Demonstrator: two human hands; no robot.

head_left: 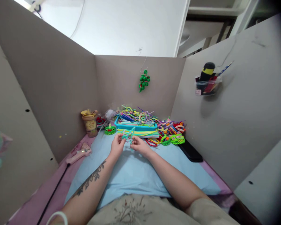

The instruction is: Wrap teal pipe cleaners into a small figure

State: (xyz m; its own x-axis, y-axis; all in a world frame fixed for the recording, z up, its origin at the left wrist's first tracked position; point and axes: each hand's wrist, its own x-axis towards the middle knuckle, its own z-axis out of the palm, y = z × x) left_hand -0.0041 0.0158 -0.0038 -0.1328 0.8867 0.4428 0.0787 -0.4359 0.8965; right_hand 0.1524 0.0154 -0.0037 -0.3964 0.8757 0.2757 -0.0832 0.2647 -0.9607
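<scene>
Head view: both hands meet above the blue mat [131, 175] on the surface, just in front of the tray [135, 126]. The left hand [117, 146] and right hand [139, 145] each pinch an end of a teal pipe cleaner [128, 136], bent into loops between them; the fingers are closed narrowly on it, and it hangs clear of the mat. The left forearm bears a tattoo.

The tray, turquoise, stands at the far edge of the mat and is heaped with pipe cleaners of many colours. Right of the tray lies a pile of finished pieces [172, 132], green, pink and red. Left of the tray sits a small green figure [110, 129], and further left a cup [90, 123]. Well left of the tray and nearer the person, a pink glue gun [79, 153] lies with its black cord trailing off. Above the tray, a green ornament [144, 80] hangs on the back wall. High to the right of the tray, a clear holder [207, 84] on the side wall carries tools.
</scene>
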